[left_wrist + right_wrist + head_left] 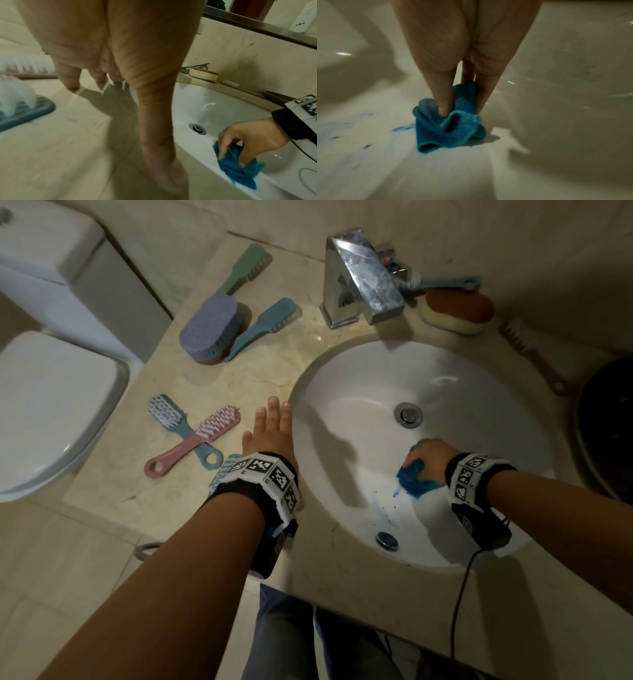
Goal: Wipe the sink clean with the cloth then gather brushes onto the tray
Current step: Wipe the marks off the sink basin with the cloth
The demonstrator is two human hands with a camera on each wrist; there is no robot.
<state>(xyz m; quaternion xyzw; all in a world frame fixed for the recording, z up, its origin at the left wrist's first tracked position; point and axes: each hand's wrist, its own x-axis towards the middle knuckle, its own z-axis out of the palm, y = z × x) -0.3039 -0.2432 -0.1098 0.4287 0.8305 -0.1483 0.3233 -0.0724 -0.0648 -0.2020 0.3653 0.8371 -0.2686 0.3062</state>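
My right hand (pixel 428 458) grips a bunched blue cloth (pixel 414 479) against the near wall of the white sink (pixel 359 378), beside blue smears (pixel 383 505). In the right wrist view the fingers (pixel 443 97) dig into the cloth (pixel 450 125). My left hand (pixel 270 429) lies flat and open on the counter by the sink's left rim. Brushes lie loose on the counter: a pink one (pixel 198 440) crossed over a blue-grey one (pixel 178 419), a lilac scrub brush (pixel 209 325), a blue one (pixel 263 326), a green one (pixel 245 270), and a pink one (pixel 531 354) to the sink's right.
A chrome tap (pixel 363 278) stands behind the basin, with a sponge (pixel 457 309) and a thin teal brush (pixel 445 284) to its right. A dark round tray-like thing (pixel 606 433) sits at the far right. The toilet (pixel 51 405) is to the left. Another brush (pixel 222 470) lies under my left wrist.
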